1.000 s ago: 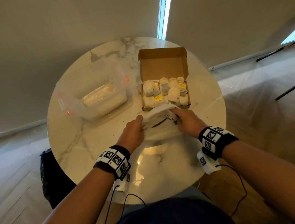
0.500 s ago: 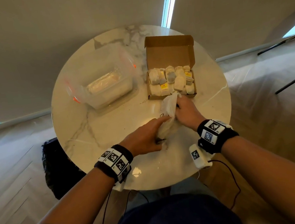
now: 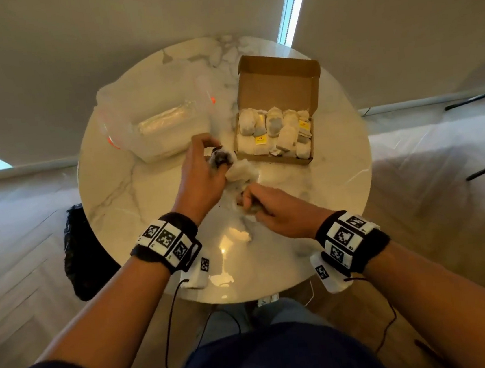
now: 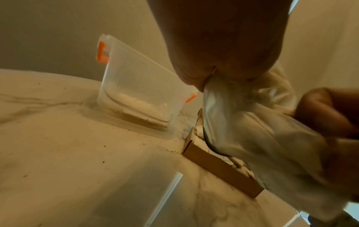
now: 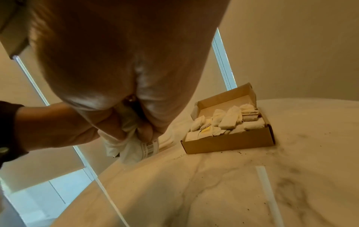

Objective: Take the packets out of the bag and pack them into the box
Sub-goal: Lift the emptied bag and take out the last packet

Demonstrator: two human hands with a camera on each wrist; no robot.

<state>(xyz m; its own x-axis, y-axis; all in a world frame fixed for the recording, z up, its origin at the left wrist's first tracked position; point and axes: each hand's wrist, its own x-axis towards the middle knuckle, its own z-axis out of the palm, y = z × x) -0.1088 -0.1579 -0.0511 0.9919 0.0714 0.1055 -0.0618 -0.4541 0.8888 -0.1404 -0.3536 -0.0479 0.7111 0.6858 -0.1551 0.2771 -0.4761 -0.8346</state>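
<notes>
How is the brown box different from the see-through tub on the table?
The cardboard box is brown and you can't see through it; the plastic tub is clear with orange clips. The box has many small packets in it; the tub has one pale block. Both sit open on the marble table.

The bag (image 3: 241, 171) that I hold is white with a dark inside, and it has a label with black and white stripes (image 5: 149, 147). The box (image 3: 277, 89) is plain brown cardboard, and the packets (image 3: 274, 128) in it are off-white, some with yellow tags. The table (image 3: 133, 190) is white marble with grey veins, the container (image 3: 153, 127) is clear with orange clips, and my wristbands (image 3: 166, 242) are black with black-and-white square patterns.
</notes>
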